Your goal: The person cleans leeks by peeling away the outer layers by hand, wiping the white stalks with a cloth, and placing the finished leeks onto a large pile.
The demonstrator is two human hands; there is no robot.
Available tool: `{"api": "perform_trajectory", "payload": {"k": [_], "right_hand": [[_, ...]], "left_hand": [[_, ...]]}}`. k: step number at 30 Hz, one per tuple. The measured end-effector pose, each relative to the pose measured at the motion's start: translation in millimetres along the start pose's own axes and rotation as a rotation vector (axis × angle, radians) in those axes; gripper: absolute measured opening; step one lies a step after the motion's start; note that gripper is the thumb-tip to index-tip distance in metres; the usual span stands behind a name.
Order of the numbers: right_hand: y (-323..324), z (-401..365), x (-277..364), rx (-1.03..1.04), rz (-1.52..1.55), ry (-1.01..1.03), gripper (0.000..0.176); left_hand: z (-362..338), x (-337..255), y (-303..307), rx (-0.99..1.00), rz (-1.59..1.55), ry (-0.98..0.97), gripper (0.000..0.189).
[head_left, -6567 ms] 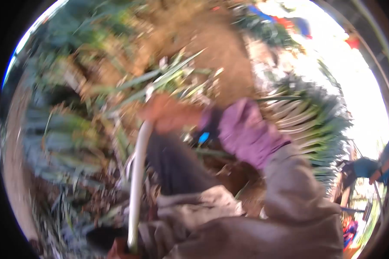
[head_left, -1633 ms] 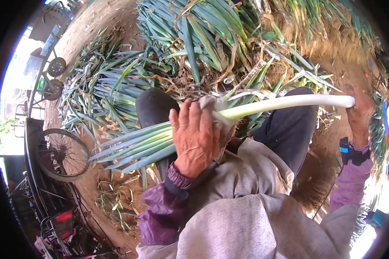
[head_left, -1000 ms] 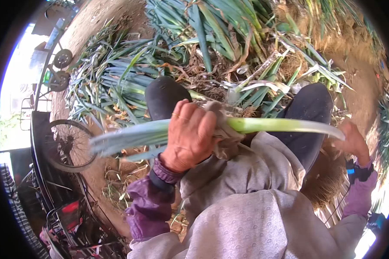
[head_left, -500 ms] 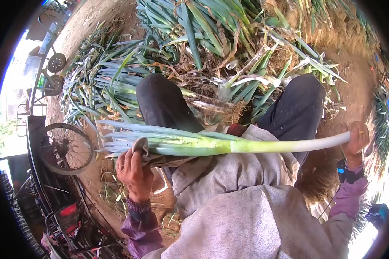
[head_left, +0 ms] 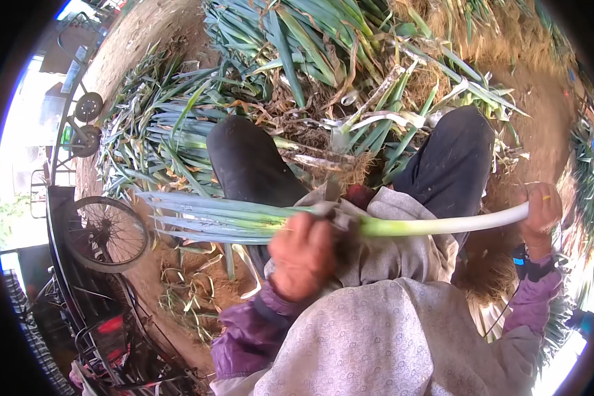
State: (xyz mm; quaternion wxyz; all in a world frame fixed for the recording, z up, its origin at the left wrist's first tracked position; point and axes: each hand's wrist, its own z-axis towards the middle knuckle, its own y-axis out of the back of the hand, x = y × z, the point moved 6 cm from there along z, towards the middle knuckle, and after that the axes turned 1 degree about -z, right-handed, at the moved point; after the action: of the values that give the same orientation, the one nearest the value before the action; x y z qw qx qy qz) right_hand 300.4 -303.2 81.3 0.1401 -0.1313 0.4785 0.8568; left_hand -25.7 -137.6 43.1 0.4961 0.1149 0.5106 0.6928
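A long leek (head_left: 416,227) lies level across my lap, its blue-green leaves fanned out to the left and its white end to the right. My right hand (head_left: 541,210) is closed around the tip of that white end. My left hand (head_left: 303,254), smeared by motion, is closed on a grey-brown cloth (head_left: 340,221) pressed around the middle of the stalk, where the leaves meet the pale shank. The fingers under the cloth are hidden.
A pile of leeks (head_left: 290,39) with roots and dry leaves lies beyond my knees. More leeks (head_left: 158,142) are heaped to the left. A bicycle wheel (head_left: 105,234) stands at the left, and trimmed leaves (head_left: 191,290) litter the soil nearby.
My left hand and the cloth have slid right along the leek, from the leaves to the middle of the stalk. The right hand stays on the white end.
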Motion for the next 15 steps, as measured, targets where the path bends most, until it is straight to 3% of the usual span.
{"api": "perform_trajectory", "payload": {"k": [1,5,8,13,15], "right_hand": [[1,-2,0,-0.005,-0.007,0.013,0.017],[-10,-11,-2,0.0,-0.002,-0.022,0.015],[-10,-7,-2,-0.042,0.009,-0.018,0.014],[-17,-1,-3,-0.022,-0.01,0.001,0.011],[-24,-9,-13,-0.051,-0.056,0.012,0.012]], "left_hand": [[-3,18,9,0.003,0.074,0.068,0.009],[-43,100,43,0.01,0.542,0.299,0.013],[-64,123,57,0.013,0.667,0.473,0.014],[-26,36,0,0.062,0.229,0.295,0.024],[-11,-2,-18,0.129,0.246,0.142,0.032]]}}
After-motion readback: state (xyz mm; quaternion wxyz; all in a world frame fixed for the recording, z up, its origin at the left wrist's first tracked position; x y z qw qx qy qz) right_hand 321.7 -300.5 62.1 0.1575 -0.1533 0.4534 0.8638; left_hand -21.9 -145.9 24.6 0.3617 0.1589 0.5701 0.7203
